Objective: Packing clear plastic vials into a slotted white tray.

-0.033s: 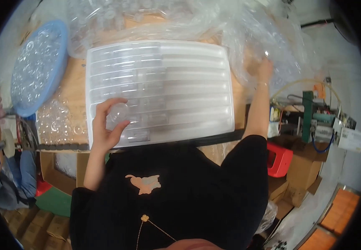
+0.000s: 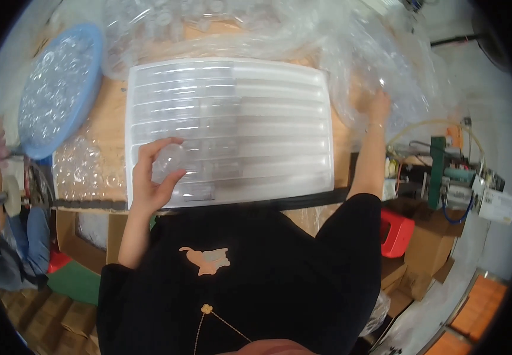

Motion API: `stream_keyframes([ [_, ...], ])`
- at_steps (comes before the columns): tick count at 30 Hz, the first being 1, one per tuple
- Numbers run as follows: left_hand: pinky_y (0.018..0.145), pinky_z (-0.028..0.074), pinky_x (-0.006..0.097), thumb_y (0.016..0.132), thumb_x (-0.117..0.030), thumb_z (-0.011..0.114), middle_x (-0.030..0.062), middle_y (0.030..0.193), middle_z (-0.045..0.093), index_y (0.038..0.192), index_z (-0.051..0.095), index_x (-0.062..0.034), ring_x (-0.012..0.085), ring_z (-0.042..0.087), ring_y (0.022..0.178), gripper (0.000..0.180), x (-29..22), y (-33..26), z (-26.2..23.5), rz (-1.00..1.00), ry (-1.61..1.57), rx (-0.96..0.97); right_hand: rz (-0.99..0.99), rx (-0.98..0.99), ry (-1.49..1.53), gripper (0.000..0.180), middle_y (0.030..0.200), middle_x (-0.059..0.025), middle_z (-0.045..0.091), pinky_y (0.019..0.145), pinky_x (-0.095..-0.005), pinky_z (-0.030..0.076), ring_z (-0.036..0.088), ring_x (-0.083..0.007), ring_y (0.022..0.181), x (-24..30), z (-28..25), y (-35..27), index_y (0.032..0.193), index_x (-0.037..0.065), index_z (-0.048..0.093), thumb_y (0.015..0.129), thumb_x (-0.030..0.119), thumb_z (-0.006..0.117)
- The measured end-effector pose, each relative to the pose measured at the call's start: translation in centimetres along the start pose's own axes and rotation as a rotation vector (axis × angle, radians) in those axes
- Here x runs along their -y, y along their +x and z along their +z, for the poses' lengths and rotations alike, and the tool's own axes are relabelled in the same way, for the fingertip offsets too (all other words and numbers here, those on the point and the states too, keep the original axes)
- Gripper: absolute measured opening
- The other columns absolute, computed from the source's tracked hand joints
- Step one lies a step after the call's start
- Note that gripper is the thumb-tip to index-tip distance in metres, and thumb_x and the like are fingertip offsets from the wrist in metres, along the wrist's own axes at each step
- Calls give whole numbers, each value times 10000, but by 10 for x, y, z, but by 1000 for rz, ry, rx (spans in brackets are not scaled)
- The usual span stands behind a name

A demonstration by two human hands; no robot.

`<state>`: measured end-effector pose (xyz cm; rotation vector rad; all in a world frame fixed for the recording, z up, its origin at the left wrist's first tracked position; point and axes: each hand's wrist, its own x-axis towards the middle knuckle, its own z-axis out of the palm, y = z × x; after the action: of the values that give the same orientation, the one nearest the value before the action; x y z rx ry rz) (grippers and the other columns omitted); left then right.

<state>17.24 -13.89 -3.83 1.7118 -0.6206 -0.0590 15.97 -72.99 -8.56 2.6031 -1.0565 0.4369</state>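
Observation:
My left hand (image 2: 149, 180) curls its thumb and fingers around a clear round plastic piece (image 2: 172, 157) over the left part of a white ridged tray (image 2: 285, 184). Clear plastic tubes (image 2: 173, 109) lie in the tray's grooves, covering mostly its left half and middle, while the right ends of the grooves show bare white. Out to the right, my right hand (image 2: 379, 106) is at a large clear plastic bag (image 2: 407, 89). Its fingers are partly hidden by the bag's film, so what they touch is not clear.
A blue tub (image 2: 93, 89) full of small clear parts stands at the left. More clear round pieces (image 2: 84, 168) lie on the wooden table below it. Bagged clear parts (image 2: 161, 23) fill the back. At right are a green-posted device (image 2: 437, 171) and a red bin (image 2: 397, 232).
The whole view has shifted slightly. My left hand keeps the same hold on the clear piece, and my right hand stays at the bag.

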Motion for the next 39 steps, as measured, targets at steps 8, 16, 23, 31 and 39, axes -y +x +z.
stream_keyframes([
  [8, 930, 357, 309, 697, 21, 645, 101, 1128, 554, 1173, 480, -9, 195, 496, 1092, 505, 2, -1, 0, -7, 73, -26, -193, 61, -284, 288, 1026, -124, 582, 779, -407, 478, 549, -311, 976, 3, -14, -4, 972, 101, 570, 806, 336, 554],
  [16, 807, 437, 296, 681, -75, 721, 117, 1063, 587, 1128, 529, -34, 247, 571, 948, 488, 8, 2, -1, -29, 44, -115, -129, -21, 227, 220, 815, -116, 637, 631, -371, 484, 618, -293, 745, 47, -54, -9, 925, 51, 583, 787, 221, 599],
  [23, 812, 441, 303, 695, -56, 701, 126, 1027, 589, 1138, 525, -28, 233, 579, 927, 478, 6, 15, 18, -49, -139, 79, -817, -24, 1192, 308, 875, -100, 640, 552, -284, 503, 619, -199, 640, 232, -196, -164, 979, 25, 600, 689, -78, 581],
  [31, 811, 446, 309, 702, -64, 696, 139, 1005, 589, 1148, 512, -8, 243, 582, 926, 486, 2, 13, 9, -83, -170, 65, -1083, 244, 1420, 489, 1136, -176, 538, 722, -324, 520, 594, -285, 940, 249, -232, -197, 1120, 12, 531, 649, -59, 643],
  [39, 788, 443, 291, 733, -62, 673, 117, 955, 597, 1130, 524, 5, 161, 567, 898, 429, 4, 10, -2, -296, -517, 336, -1401, 502, 1330, 431, 1003, -103, 541, 692, -284, 510, 579, -222, 807, 242, -240, -181, 1028, 52, 576, 628, -44, 705],
])
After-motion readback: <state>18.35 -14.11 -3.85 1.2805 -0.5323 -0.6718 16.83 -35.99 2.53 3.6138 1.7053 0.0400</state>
